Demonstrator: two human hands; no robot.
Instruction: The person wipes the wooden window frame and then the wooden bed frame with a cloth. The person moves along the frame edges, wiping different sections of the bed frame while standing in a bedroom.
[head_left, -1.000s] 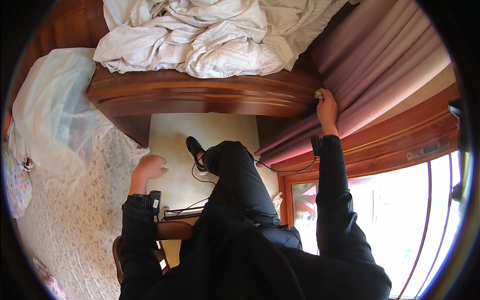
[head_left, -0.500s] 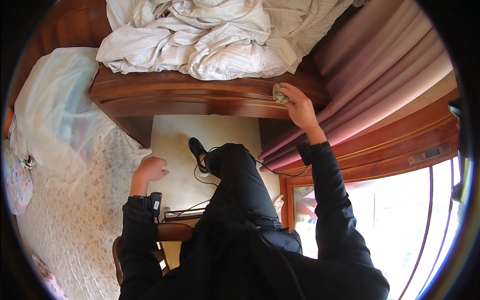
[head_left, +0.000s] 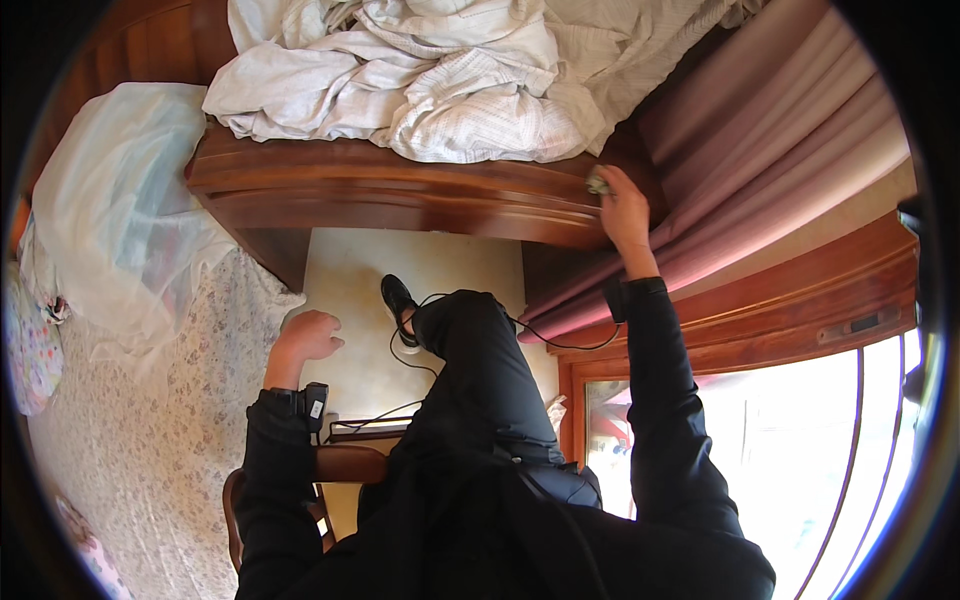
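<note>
My right hand [head_left: 627, 207] is closed around a small, crumpled greenish-white cloth [head_left: 598, 184], mostly covered by the fingers. It presses on the dark, polished wooden desk [head_left: 400, 200], near the right end of its front edge. My left hand [head_left: 308, 337] hangs in the air to the left of my knee, fingers loosely bent and holding nothing that shows. Heaped on the desk, just beyond the cloth, lies a rumpled whitish bedsheet [head_left: 480, 90].
A mauve curtain [head_left: 740, 180] hangs close to my right forearm, above a wooden window frame [head_left: 720, 325]. On the left is a patterned bed cover [head_left: 150, 430] under sheer white fabric [head_left: 120, 200]. A wooden chair [head_left: 345, 464] and a black cable [head_left: 570, 346] are near my legs.
My right hand has slid rightward along the desk's front edge with the cloth. The left hand has barely moved. The view has shifted slightly.
</note>
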